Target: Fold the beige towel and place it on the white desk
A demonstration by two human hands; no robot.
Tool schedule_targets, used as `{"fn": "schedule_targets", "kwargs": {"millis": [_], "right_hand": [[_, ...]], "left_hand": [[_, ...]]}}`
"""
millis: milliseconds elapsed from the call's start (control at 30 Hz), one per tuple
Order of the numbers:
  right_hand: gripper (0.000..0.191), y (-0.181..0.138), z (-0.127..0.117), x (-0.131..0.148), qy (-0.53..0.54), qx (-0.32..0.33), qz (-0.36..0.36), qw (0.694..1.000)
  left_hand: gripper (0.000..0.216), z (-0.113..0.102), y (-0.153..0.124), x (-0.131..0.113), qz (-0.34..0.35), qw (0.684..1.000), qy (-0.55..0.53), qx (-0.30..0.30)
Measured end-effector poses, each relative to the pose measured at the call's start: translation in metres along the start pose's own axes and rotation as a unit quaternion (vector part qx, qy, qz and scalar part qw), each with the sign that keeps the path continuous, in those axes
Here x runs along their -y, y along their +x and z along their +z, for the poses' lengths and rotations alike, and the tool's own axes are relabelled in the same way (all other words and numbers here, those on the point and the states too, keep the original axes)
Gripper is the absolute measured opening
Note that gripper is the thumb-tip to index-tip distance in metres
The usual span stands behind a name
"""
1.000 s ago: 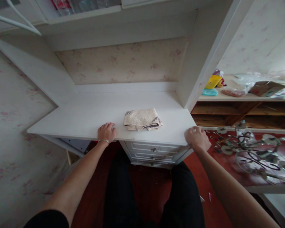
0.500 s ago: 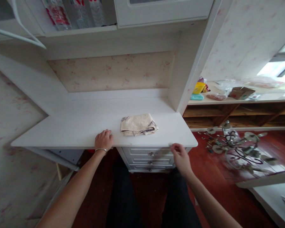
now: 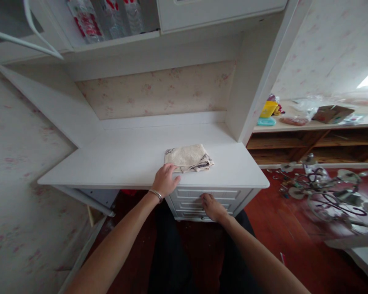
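A folded beige cloth [image 3: 188, 157] with dark print at its corners lies on the white desk [image 3: 125, 155]. My left hand [image 3: 165, 179] rests at the desk's front edge, its thumb apart from the fingers. Its fingertips reach the cloth's front left corner; whether they press on it I cannot tell. Below the desktop, my right hand [image 3: 214, 207] has its fingers closed at the top drawer [image 3: 223, 193], over the spot of its knob, which they hide. The drawer is closed. A lower drawer's knob [image 3: 202, 217] shows beneath the hand.
Plastic bottles [image 3: 88, 24] stand in the upper cabinet, and a white cable [image 3: 33, 28] hangs at upper left. To the right, a low wooden shelf [image 3: 276, 141] bears a yellow container [image 3: 268, 109] and a cardboard box [image 3: 333, 114]. A chandelier [image 3: 331, 188] lies on the red floor.
My left hand has shifted right along the desk edge to the cloth. My right hand has left the desk's right front edge and moved left and down to the top drawer's knob.
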State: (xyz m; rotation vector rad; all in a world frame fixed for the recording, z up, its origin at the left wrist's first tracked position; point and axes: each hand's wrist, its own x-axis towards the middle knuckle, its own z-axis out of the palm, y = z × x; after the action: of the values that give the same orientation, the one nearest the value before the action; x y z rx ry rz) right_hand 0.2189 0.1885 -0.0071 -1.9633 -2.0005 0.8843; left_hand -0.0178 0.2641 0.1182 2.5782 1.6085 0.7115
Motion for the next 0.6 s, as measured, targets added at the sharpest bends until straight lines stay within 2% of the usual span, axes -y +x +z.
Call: {"fn": "schedule_targets", "kwargs": {"millis": [100,200,267,400,600], "right_hand": [[0.032,-0.001,-0.002,0.003,-0.010,-0.011,0.004,1.000],[0.034,-0.006,-0.002,0.006,-0.034,-0.026,0.006,0.999],[0.034,-0.016,0.004,0.007,-0.046,-0.046,0.009,0.998],[0.028,-0.057,0.025,0.005,-0.043,-0.080,-0.008,0.996],[0.028,-0.131,0.047,0.001,-0.025,-0.085,-0.043,0.995]], "left_hand": [[0.060,0.008,0.029,-0.025,0.016,0.997,0.034,0.073],[0.084,0.024,0.057,-0.029,-0.043,0.977,0.041,0.206],[0.088,0.036,0.068,-0.025,-0.080,0.961,0.051,0.260],[0.088,0.050,0.071,-0.016,-0.088,0.959,0.067,0.262],[0.079,0.049,0.069,-0.018,-0.071,0.974,0.085,0.199]]}}
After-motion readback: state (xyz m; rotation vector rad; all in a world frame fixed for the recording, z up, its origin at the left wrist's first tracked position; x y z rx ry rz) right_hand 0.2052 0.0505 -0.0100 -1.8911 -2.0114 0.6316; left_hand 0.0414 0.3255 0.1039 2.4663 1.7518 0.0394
